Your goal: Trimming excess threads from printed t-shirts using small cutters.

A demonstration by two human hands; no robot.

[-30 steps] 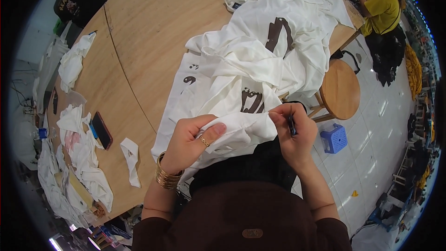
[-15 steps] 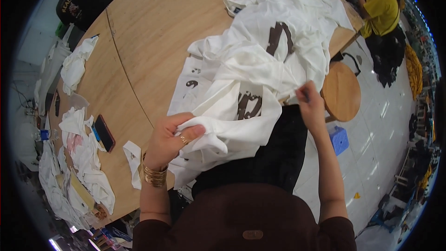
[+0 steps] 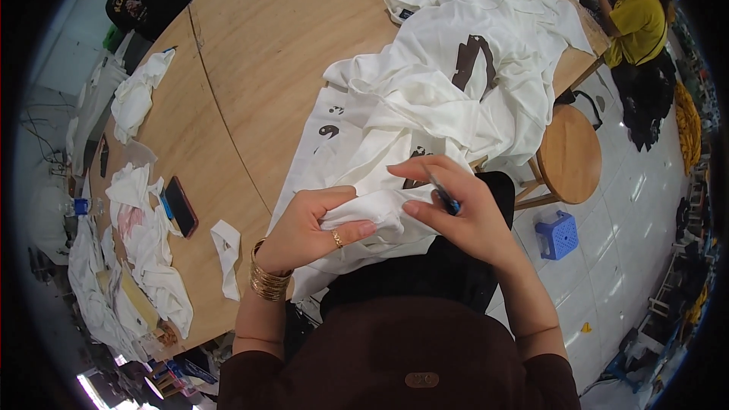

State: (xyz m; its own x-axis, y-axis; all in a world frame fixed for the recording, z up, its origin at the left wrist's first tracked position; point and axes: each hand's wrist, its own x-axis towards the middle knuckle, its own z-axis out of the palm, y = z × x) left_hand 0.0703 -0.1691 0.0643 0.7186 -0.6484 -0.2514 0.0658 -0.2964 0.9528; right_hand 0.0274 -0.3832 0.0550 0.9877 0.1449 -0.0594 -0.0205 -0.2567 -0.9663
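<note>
A white garment [image 3: 433, 110] with dark brown printed shapes lies bunched over the table edge and onto my lap. My left hand [image 3: 319, 224], with a ring and gold bangles at the wrist, pinches a fold of it between thumb and fingers. My right hand [image 3: 463, 212] is close beside that fold, thumb and forefinger apart around its edge. In its palm sit small thread snips [image 3: 446, 196], with a thin metal tip and a dark blue body; the other fingers curl round them and partly hide them.
On the wooden table [image 3: 250, 53] lie a phone [image 3: 181, 206], a white fabric strip [image 3: 226, 258] and white cloth pieces [image 3: 144, 250] at left. A wooden stool [image 3: 569, 153] and a blue plastic stool [image 3: 557, 235] stand at right. Two people work at the far corners.
My right hand has come in from the right, with the snips, to the fold at my left hand. My left hand still grips the garment. The whole view has shifted slightly.
</note>
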